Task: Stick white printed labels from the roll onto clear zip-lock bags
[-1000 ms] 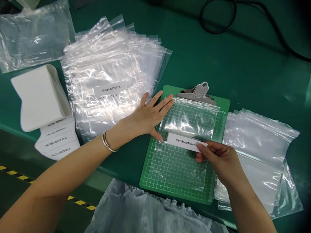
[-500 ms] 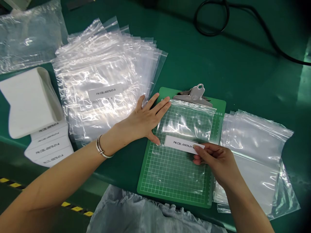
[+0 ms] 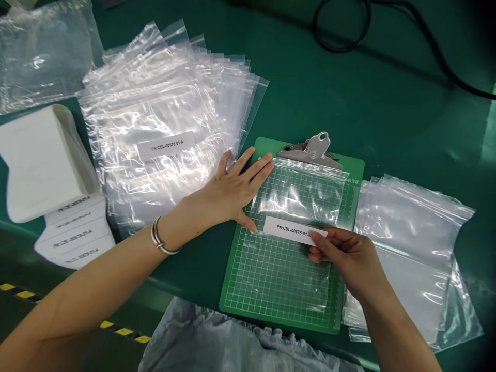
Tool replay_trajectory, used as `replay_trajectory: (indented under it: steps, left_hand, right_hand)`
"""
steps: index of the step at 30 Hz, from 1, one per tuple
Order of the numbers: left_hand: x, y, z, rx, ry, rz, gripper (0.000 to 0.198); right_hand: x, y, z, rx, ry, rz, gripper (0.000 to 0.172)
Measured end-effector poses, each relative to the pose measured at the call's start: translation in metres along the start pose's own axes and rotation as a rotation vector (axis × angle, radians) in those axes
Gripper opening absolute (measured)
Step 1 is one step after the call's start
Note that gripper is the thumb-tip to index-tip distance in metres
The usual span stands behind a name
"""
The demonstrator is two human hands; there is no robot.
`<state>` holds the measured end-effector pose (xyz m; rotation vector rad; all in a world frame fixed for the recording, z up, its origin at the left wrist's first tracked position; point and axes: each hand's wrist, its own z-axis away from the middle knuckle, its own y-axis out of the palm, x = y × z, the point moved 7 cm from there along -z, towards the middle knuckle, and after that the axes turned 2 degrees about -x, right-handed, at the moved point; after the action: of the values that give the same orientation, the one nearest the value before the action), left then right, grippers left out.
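Observation:
A clear zip bag (image 3: 287, 274) lies flat on a green gridded clipboard (image 3: 228, 297), its zip edge just below the metal clip (image 3: 314, 151). My left hand (image 3: 242, 188) is spread open, fingertips at the bag's upper left corner and thumb at its left side. Between the thumb and fingers of my right hand (image 3: 343, 258) is the right end of a white printed label (image 3: 287, 227) reading PN:CBL-00578-01-A. The label stretches across the middle of the bag; whether its left end touches the plastic I cannot tell.
Fanned labelled zip bags (image 3: 166, 108) lie left of the clipboard, and plain zip bags (image 3: 411, 248) lie to its right. A folded label strip (image 3: 39, 160) sits at far left beneath another plastic bag (image 3: 46, 57). A black cable (image 3: 430, 44) curls at the back.
The whole view has shifted slightly. Both hands and the label keep nearly the same place over the bag.

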<state>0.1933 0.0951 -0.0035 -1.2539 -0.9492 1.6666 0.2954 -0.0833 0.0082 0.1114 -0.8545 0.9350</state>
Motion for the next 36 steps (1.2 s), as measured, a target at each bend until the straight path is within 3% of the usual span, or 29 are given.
replay_trajectory:
  steps: [15, 21, 26, 31, 36]
  left_hand:
    - [-0.002, -0.001, 0.000, 0.029, -0.034, -0.046, 0.117]
    - [-0.006, -0.009, 0.002, -0.025, -0.080, -0.137, 0.117]
    - [-0.039, -0.020, 0.017, -0.161, -0.007, -0.228, 0.094]
    - [-0.084, 0.012, 0.038, -0.230, 0.231, -0.292, 0.057]
    - [-0.083, 0.031, 0.042, -0.239, 0.241, -0.315, 0.049]
  right_hand:
    - [-0.010, 0.001, -0.010, 0.020, -0.002, 0.044, 0.031]
    - [-0.009, 0.003, -0.009, 0.030, -0.008, 0.099, 0.034]
    - [-0.005, 0.005, -0.008, 0.032, -0.025, 0.128, 0.035]
    - [-0.003, 0.007, -0.007, 0.041, -0.064, 0.181, 0.028]
    - [-0.003, 0.009, -0.009, 0.078, -0.052, 0.162, 0.025]
